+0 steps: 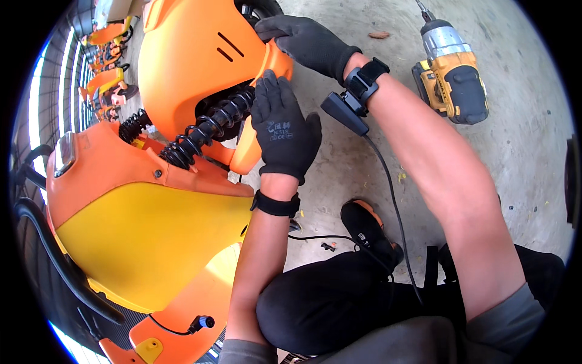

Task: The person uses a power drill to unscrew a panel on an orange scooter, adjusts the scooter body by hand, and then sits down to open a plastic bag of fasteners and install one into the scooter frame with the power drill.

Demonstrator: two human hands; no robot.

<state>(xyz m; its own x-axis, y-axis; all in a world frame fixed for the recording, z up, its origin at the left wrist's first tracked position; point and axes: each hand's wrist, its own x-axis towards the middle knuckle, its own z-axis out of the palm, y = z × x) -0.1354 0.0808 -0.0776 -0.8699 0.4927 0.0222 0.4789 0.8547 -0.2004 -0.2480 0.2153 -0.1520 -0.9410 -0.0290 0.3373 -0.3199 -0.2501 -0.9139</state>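
My left hand [282, 130], in a black work glove, lies flat with its fingers stretched against the orange front part, beside a black coil-spring shock absorber [209, 124]. Farther off, my gloved right hand [309, 47] rests with extended fingers over the edge of the orange front fender [188, 57], close to a black tyre [262, 8]. Its fingertips are partly hidden. Both hands are at the front of an orange and yellow scooter-like vehicle [139, 236]. A second coil spring [133, 125] shows on its far side.
A yellow and black cordless power tool [458, 79] lies on the concrete floor [515, 158] at right. A black cable [391, 182] hangs from the device [348, 109] on my right wrist. A loose connector [203, 323] sticks out lower left. Several similar vehicles [109, 79] stand behind.
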